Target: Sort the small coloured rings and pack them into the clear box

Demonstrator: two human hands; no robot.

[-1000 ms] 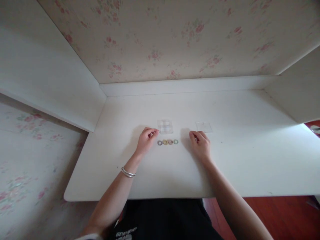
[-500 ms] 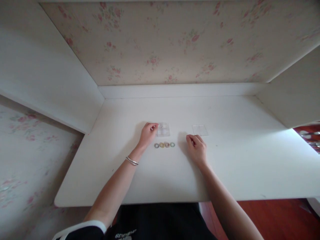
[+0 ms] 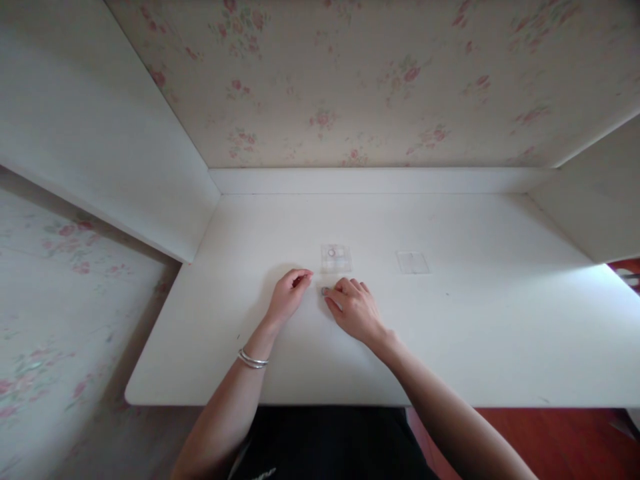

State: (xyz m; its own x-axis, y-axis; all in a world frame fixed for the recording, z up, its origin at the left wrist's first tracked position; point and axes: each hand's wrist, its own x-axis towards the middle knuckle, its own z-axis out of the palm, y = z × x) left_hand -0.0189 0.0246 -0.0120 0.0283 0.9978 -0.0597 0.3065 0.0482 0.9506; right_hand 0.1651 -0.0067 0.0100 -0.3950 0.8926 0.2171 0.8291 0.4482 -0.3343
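Left hand (image 3: 291, 293): curled, tips of thumb and forefinger pressed together. Right hand (image 3: 354, 308): fingertips at a small, dark, circular ring (image 3: 325, 291) on the smooth white desk (image 3: 200, 360); whether they pinch it cannot be told. Beyond, a transparent, roughly square divided box (image 3: 337, 270), front edge parallel to the desk's, holds a pale ring (image 3: 332, 253), far left, opening upward. Right: a thin, clear plate (image 3: 413, 263).

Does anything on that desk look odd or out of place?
Little stands out. A small dark speck marks the white desk near the bracelet, odd on so plain a surface; it is too small to identify. The clear box sits flat, with no visible damage.
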